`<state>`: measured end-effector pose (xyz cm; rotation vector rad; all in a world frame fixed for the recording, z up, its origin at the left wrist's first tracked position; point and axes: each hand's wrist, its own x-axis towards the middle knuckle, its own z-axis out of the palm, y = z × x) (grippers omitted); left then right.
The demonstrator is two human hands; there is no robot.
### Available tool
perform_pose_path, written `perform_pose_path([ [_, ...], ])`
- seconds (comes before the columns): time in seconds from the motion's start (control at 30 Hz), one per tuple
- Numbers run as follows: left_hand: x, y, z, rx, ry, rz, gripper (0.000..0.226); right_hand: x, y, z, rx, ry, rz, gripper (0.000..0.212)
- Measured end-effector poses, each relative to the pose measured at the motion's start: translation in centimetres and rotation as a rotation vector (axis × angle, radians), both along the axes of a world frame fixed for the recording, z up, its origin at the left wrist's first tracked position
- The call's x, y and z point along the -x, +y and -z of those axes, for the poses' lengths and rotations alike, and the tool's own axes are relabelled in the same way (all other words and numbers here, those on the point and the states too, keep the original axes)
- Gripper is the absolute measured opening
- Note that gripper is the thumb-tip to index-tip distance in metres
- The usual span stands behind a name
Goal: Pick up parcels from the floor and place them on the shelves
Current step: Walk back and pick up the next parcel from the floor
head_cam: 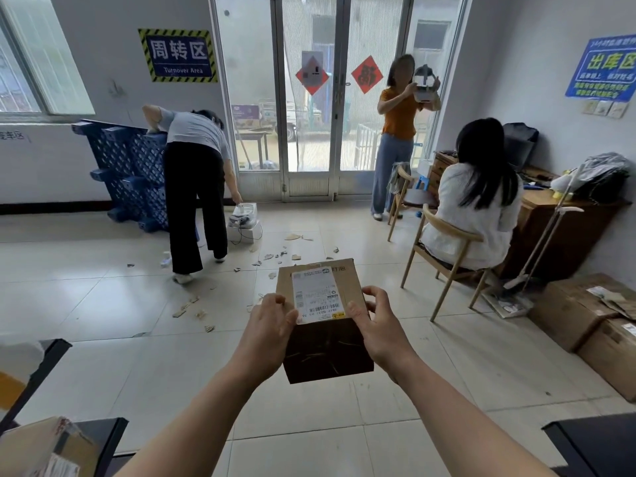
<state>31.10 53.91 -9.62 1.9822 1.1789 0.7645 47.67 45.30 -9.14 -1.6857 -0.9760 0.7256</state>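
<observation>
A brown cardboard parcel with a white shipping label on top is held out in front of me, above the tiled floor. My left hand grips its left side and my right hand grips its right side, fingers curled over the top edge. The parcel's near face is in shadow. Dark shelf edges show at the lower left, with a parcel lying there, and another dark shelf edge at the lower right.
Large cardboard boxes sit on the floor at right. A seated person on a wooden chair is by a desk. One person bends over near blue pallets; another stands at the glass doors. Cardboard scraps litter the floor.
</observation>
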Motion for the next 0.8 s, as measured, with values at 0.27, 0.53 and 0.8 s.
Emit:
perform_pose_path([
  [0.27,0.1,0.0,0.2,0.04,-0.035,-0.031,0.046,-0.2,-0.1,0.5,-0.035,0.011,-0.038,0.039],
  [0.53,-0.2,0.3,-0.1,0.039,-0.04,-0.012,0.045,-0.3,0.4,1.0,-0.014,-0.005,-0.031,0.045],
  [0.8,0.1,0.3,-0.1,-0.045,-0.012,-0.009,0.068,-0.5,0.8,0.5,0.003,0.049,0.005,0.043],
])
